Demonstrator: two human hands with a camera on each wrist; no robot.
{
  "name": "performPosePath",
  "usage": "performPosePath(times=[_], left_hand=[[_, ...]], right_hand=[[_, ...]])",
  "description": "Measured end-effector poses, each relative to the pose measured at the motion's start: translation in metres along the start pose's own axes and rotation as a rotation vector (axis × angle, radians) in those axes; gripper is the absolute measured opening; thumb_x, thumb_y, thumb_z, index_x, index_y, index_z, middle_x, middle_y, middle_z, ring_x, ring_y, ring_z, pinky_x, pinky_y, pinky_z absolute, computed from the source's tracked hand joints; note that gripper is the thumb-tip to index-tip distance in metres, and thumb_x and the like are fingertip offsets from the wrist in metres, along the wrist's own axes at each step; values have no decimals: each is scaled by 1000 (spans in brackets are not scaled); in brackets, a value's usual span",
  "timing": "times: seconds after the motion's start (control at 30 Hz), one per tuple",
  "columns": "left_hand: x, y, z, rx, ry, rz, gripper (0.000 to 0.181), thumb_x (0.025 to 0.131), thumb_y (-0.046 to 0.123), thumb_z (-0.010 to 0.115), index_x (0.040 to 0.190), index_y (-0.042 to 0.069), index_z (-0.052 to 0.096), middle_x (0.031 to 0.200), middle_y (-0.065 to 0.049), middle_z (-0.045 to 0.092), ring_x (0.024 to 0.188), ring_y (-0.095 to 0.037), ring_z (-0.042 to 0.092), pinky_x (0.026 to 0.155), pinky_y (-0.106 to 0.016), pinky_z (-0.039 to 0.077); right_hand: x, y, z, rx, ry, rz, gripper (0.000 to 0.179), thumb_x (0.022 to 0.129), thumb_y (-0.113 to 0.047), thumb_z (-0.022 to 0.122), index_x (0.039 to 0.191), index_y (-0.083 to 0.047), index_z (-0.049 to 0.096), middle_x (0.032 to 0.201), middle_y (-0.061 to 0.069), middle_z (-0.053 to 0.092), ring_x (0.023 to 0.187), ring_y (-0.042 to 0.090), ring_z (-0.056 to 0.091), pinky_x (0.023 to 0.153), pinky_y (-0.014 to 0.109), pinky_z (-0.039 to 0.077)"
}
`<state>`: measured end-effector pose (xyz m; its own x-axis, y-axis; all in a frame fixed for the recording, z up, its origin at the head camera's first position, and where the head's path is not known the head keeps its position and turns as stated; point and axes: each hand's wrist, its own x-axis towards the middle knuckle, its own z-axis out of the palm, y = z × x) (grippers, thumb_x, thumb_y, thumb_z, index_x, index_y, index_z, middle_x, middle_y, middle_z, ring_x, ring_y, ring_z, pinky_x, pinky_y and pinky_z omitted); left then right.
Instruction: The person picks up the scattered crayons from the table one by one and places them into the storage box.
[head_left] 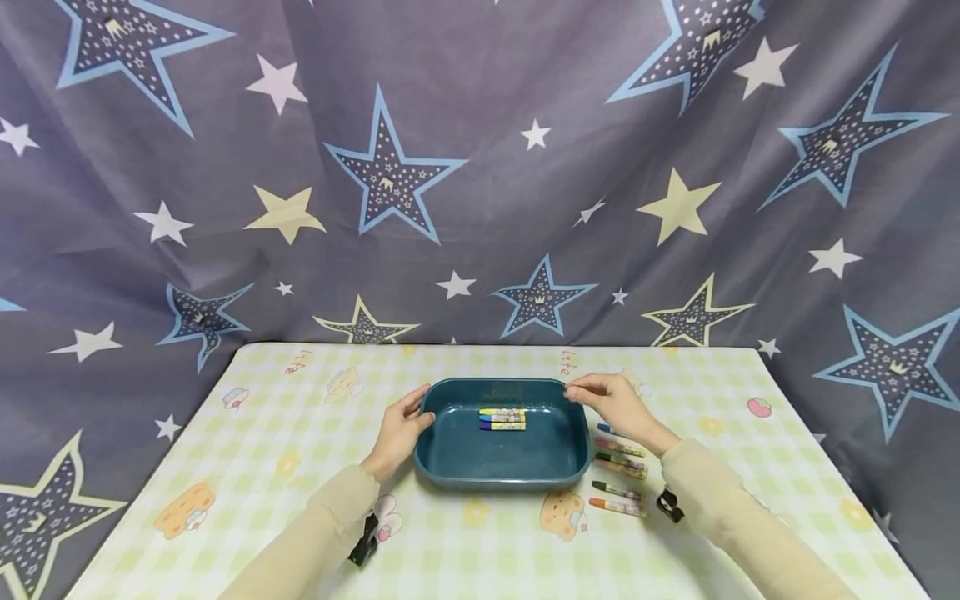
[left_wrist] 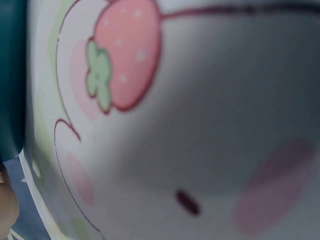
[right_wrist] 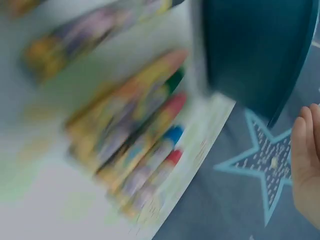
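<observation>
A dark teal plastic basin (head_left: pixel 502 462) with rounded corners is at the middle of the table. Inside lie three crayons (head_left: pixel 502 419) with printed wrappers, tipped yellow, blue and purple. My left hand (head_left: pixel 401 429) grips the basin's left rim, thumb over the edge. At the far right corner, my right hand (head_left: pixel 611 404) pinches the rim between thumb and fingers. Close beside the basin wall (right_wrist: pixel 255 55), several more wrapped crayons (right_wrist: pixel 135 120) lie on the table under my right forearm, blurred in the right wrist view.
A pale green checked tablecloth (head_left: pixel 247 433) with cartoon prints covers the table. Behind it hangs a grey curtain (head_left: pixel 487 208) with stars. Dark wrist devices (head_left: pixel 365 542) sit beneath both sleeves; the right one is close to the loose crayons.
</observation>
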<state>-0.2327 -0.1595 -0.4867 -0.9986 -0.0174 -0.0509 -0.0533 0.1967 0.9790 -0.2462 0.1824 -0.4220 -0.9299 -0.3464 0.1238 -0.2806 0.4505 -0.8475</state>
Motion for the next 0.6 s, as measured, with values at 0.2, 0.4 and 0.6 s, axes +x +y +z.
performPosePath(times=[0.2,0.4,0.6], left_hand=[[2,-1,0,6,-2,12,52,88,5,55,138,8,41,136,-17,47,125,-27,45,102,-39,42],[-2,-1,-1,-11,-2,-8,52,88,5,55,138,8,41,135,-17,47,124,-27,47,100,-38,44],[-2,-1,-1,-19,2,-4,53,87,5,55,138,8,41,135,-18,47,125,-27,46,100,-38,44]], right_hand=[[-8,17,-21,-70,73,23,27,88,-22,61,105,-2,68,102,14,67,91,22,66,76,27,55],[-16,33,-31,-56,105,86,29,88,-23,61,106,-1,67,106,15,67,100,29,62,87,39,52],[-19,48,-37,-97,150,125,29,88,-20,60,107,2,67,107,16,67,102,29,61,85,37,53]])
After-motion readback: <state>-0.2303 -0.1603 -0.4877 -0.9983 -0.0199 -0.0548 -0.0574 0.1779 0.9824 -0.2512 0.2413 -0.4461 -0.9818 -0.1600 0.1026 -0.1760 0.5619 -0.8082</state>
